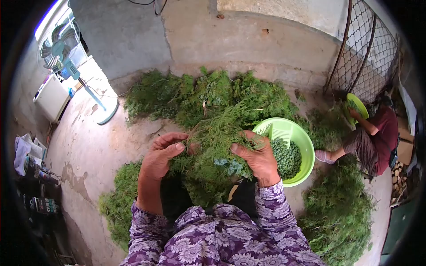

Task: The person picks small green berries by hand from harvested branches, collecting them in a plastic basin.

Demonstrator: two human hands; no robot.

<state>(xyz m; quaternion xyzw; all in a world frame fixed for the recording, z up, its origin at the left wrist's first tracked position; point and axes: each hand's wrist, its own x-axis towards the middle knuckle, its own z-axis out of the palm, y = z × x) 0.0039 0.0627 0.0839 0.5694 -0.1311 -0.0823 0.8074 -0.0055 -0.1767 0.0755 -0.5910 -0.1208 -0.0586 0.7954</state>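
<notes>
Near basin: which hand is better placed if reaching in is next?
Probably the right hand: in view it overlaps the left edge of the basin, while the left hand is across the sprig. The right seems to grip the sprig, though, so it may need freeing first.

The leafy sprig (217, 133) is showing mid-green, paling to yellow-green at its tips. The large basin (309, 166) is gleaming lime green, and the berries (286, 158) inside are looking dusty grey-green. The person's 2 sleeves (280, 213) are displaying white-and-lilac flowers on purple. A co-worker's shirt (385, 133) is showing plain maroon. The fan (72, 69) is appearing in teal; the wall (248, 44) is showing grey leftward and tan rightward.
</notes>
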